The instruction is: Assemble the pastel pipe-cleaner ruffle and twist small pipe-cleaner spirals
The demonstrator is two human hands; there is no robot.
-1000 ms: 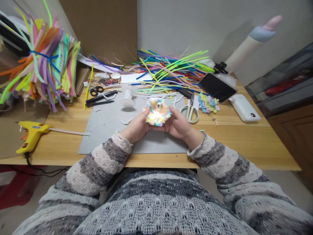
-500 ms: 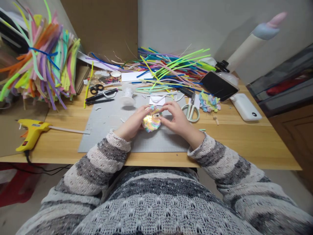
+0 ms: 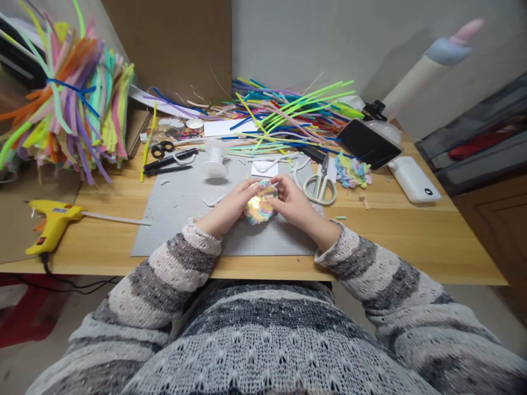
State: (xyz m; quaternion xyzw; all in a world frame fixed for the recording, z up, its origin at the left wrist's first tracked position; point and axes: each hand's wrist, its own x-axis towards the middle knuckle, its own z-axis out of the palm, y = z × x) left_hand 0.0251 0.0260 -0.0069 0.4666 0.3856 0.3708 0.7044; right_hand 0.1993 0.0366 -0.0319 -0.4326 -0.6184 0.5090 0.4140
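Between my hands is a round, pastel-coloured fuzzy piece (image 3: pixel 259 211), with a warm light glowing inside it. My left hand (image 3: pixel 231 208) grips its left side, thumb along the top edge. My right hand (image 3: pixel 294 204) is closed at its right side, thumb and forefinger pinched at the edge near a small pale part. What exactly the right fingertips pinch is too small to make out. Both hands are over a grey cutting mat (image 3: pixel 185 230). A spool of clear thread (image 3: pixel 216 160) stands just beyond the left hand, and scissors (image 3: pixel 320 186) lie beyond the right.
A yellow glue gun (image 3: pixel 53 219) lies at the left, below a bundle of colourful pipe cleaners (image 3: pixel 69 104). More loose pipe cleaners (image 3: pixel 296 118) cover the back. At the right are a phone (image 3: pixel 368 145), a white power bank (image 3: pixel 414 180) and another pastel fuzzy piece (image 3: pixel 353 169).
The glowing fuzzy piece has shifted slightly right with my left hand. My right hand's fingers have drawn in closer together at its edge.
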